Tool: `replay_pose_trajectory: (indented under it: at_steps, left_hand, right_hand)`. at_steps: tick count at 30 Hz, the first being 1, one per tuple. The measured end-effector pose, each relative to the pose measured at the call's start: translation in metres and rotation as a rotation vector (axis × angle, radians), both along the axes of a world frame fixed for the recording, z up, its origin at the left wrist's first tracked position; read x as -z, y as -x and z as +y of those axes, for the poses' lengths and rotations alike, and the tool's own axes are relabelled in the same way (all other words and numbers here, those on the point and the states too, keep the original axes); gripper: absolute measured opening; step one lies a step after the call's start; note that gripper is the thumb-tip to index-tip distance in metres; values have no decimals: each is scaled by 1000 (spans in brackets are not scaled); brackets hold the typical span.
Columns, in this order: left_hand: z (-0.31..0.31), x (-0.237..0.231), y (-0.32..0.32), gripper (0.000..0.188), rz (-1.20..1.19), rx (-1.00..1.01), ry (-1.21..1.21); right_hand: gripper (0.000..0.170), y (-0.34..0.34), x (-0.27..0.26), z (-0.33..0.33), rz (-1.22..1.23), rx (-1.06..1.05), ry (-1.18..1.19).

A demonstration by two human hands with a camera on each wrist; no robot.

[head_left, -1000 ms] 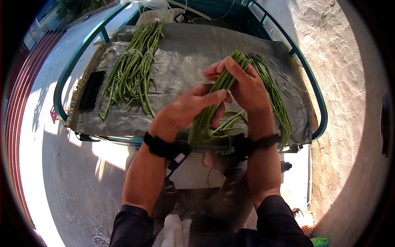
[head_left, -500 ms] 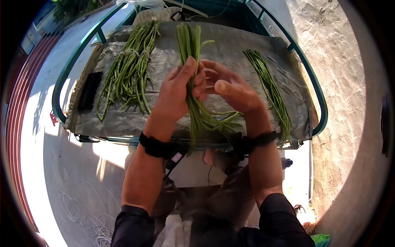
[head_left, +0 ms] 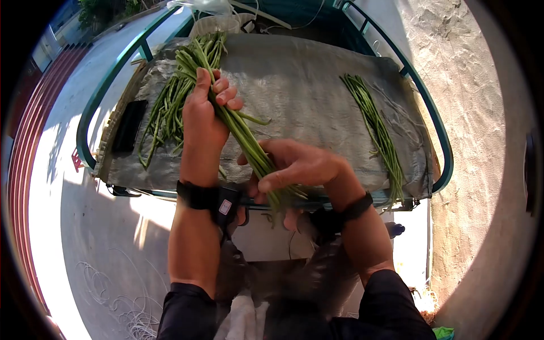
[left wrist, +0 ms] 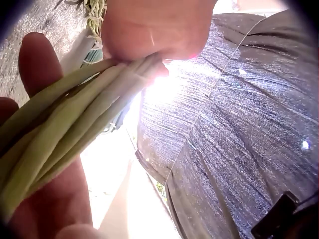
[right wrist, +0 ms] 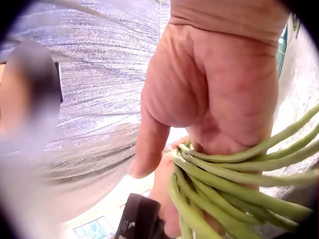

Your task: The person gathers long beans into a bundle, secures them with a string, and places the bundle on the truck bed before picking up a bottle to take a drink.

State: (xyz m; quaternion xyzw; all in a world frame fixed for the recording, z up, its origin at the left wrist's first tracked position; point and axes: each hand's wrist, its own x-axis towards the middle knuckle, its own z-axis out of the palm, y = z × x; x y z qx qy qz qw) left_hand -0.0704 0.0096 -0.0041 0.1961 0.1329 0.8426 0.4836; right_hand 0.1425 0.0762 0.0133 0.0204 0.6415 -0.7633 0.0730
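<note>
Raised over the left of the cloth, the left hand [head_left: 205, 110] grips a bundle of long green beans [head_left: 241, 131] near its upper end. The bundle slants down to the right. Around its lower part lies the right hand [head_left: 300, 164], with fingers behind the beans and the thumb in front. In the left wrist view, beans [left wrist: 65, 122] cross the left hand [left wrist: 55, 199]. The right wrist view has beans [right wrist: 234, 184] fanning across the fingers of the right hand [right wrist: 214, 94], its thumb held apart. A tied bundle [head_left: 167, 107] lies partly hidden behind the left hand.
A smaller bean bundle [head_left: 374, 122] lies at the right of the grey cloth [head_left: 300, 85]. At the left edge is a black phone-like object [head_left: 129, 126]. Green rails [head_left: 433, 124] curve around both sides, and a white basket [head_left: 215, 24] stands behind.
The left hand has carried the bundle left, and the bundle has tilted from nearly upright to slanting. The right hand has moved lower and to the left, from beside the beans to around their lower part.
</note>
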Motion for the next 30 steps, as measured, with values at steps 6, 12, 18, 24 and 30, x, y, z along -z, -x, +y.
replay_pose_trajectory:
  at_steps: [6,12,18,24,30]
  left_hand:
    - [-5,-1,8,33,52,-1,2]
    - [-6,-3,16,34,162,-182,174]
    - [6,-2,12,34,151,-138,172]
    - [6,-19,-19,35,213,115,224]
    - [7,-25,-71,36,559,452,306]
  right_hand:
    - [58,-15,-20,-8,-120,-123,-317]
    - [56,-26,-16,-7,-3,-160,-571]
    - [47,-39,-2,46,-261,202,-643]
    - [35,-41,15,72,72,660,-268]
    - [50,-41,4,82,310,662,60]
